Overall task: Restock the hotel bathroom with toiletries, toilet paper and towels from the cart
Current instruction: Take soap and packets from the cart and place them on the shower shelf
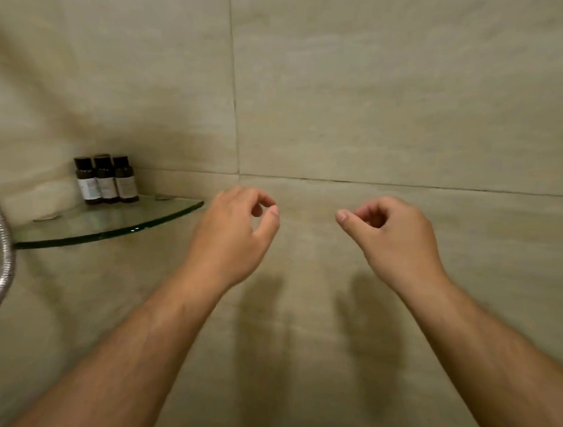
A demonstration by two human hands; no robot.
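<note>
Three small dark toiletry bottles (106,179) with pale labels stand upright side by side at the back of a glass corner shelf (119,225) on the left. My left hand (234,234) hovers just right of the shelf's outer tip, fingers loosely curled, holding nothing. My right hand (392,237) is raised at the same height further right, also loosely curled and holding nothing. Both hands are in front of the beige tiled wall, apart from the bottles.
Beige stone tiles (365,96) fill the view, with a corner seam running down the middle. A metal shower hose (2,245) hangs at the far left edge, crossing in front of the shelf.
</note>
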